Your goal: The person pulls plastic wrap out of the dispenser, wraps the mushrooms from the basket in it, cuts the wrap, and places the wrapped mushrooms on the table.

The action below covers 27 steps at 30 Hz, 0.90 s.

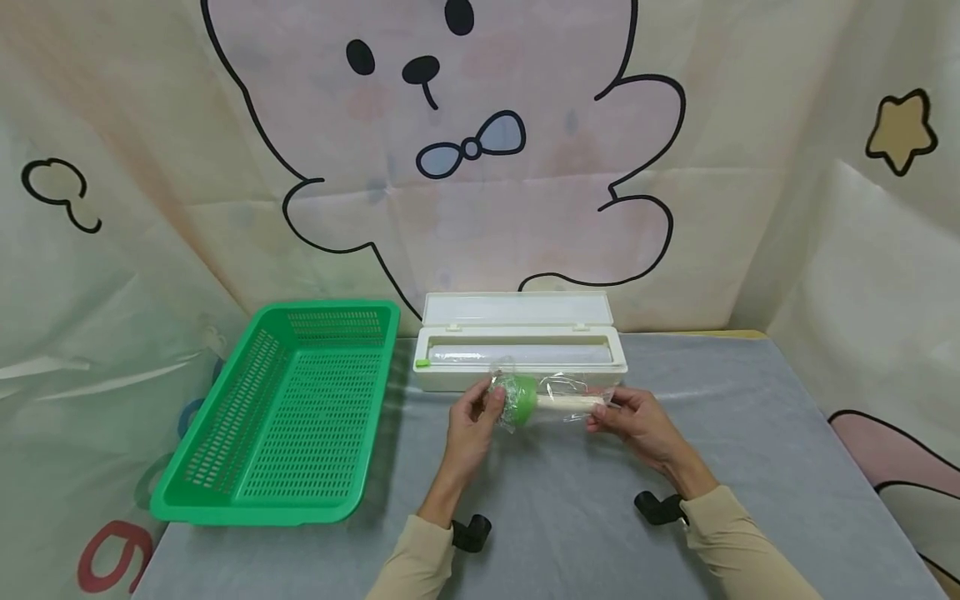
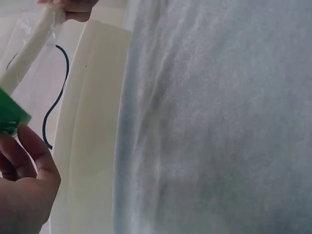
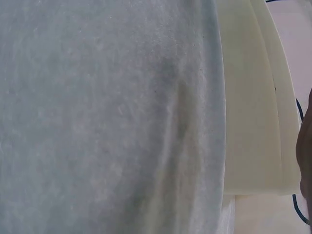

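Above the table, both hands hold a green-headed thing with a cream stick handle (image 1: pixel 566 402), wrapped in crinkled clear film. My left hand (image 1: pixel 474 421) pinches the film at the green end (image 1: pixel 523 400). At the handle's far end, my right hand (image 1: pixel 641 425) pinches the wrapping between thumb and fingers. The left wrist view shows the left fingers at the green part (image 2: pixel 10 114). Only an edge of the right hand (image 3: pixel 305 146) enters the right wrist view. Just behind the wrapped thing stands a white film dispenser (image 1: pixel 517 381), lid raised, with a roll inside.
A green perforated basket (image 1: pixel 367 467) stands at the left of the table. The dispenser has a small green slider (image 1: pixel 423 363) at its left end. Grey cloth (image 1: pixel 570 517) covers the table, and a printed curtain (image 1: pixel 735 167) hangs behind.
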{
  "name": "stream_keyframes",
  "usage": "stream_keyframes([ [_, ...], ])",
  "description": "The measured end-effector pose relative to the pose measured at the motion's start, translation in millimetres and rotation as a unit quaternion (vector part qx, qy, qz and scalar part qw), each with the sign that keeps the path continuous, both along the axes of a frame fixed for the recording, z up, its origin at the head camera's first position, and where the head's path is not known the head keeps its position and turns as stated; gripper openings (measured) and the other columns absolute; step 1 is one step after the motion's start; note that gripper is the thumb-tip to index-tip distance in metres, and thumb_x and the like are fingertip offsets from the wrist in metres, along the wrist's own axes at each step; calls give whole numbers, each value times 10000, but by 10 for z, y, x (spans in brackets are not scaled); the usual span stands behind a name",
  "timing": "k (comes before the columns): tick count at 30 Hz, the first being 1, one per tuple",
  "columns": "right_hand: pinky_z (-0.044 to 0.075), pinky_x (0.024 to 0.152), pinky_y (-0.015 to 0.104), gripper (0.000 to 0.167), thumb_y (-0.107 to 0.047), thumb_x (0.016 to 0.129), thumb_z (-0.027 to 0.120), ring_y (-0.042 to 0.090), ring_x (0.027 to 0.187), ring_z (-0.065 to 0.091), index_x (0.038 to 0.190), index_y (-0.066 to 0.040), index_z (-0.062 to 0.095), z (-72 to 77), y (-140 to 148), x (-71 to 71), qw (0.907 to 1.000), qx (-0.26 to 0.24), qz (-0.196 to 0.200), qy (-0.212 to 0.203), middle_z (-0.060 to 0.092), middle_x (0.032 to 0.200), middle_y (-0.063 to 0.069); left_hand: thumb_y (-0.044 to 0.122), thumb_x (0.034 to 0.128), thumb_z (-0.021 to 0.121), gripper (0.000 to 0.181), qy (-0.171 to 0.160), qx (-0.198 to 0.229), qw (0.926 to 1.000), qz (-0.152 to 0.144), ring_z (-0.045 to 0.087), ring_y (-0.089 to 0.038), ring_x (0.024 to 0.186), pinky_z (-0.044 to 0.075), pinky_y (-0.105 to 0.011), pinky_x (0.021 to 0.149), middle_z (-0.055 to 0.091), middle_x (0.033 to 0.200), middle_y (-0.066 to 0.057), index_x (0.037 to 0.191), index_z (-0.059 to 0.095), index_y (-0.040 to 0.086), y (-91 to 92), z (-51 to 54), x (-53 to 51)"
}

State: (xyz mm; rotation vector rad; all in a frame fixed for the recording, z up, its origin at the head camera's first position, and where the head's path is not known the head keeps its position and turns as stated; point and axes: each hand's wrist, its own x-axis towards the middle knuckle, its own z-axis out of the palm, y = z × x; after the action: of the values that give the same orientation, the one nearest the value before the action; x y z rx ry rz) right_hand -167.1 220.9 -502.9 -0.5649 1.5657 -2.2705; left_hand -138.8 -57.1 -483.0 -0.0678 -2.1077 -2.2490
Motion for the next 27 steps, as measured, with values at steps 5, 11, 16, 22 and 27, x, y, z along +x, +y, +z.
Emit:
stream_keyframes([
  [5,595,799,320,348,117,1006,506,150,870,700,1345,75,575,25,-22,-1,9993,62,362,110,669,1040,91,259,1036,613,334,-68,-116,9999,60,522,-130,995,456,-287,819,618,1058,-60,1273,658,29,20,13,-16],
  [11,566,811,278,386,69,1044,450,121,918,648,1425,69,513,106,-46,-6,9942,77,1038,262,630,1298,38,259,1050,592,373,-192,322,9972,-641,614,-150,934,539,-262,751,620,1155,-99,1321,536,9,-41,-4,-27],
  [16,540,917,286,343,11,1065,455,126,1085,600,1377,11,598,155,-74,0,9935,212,1092,238,562,1438,-7,270,1071,548,431,-46,339,9928,-1144,642,-198,933,601,-368,771,578,1200,-169,1434,501,43,-130,0,-20],
  [22,515,995,357,354,-12,1082,425,167,1163,588,1383,155,505,176,-112,-6,9932,361,1052,336,551,1457,29,266,1090,503,470,18,338,9885,-1477,655,-216,895,573,-581,801,550,1171,-175,1549,430,196,-190,44,-11],
  [27,514,1000,379,354,-8,1086,409,185,1177,583,1392,131,520,169,-126,-6,9943,296,964,358,555,1436,50,257,1100,472,459,364,-247,9889,-1418,570,-176,869,580,-420,726,530,1273,-121,1557,426,267,-205,100,11],
])
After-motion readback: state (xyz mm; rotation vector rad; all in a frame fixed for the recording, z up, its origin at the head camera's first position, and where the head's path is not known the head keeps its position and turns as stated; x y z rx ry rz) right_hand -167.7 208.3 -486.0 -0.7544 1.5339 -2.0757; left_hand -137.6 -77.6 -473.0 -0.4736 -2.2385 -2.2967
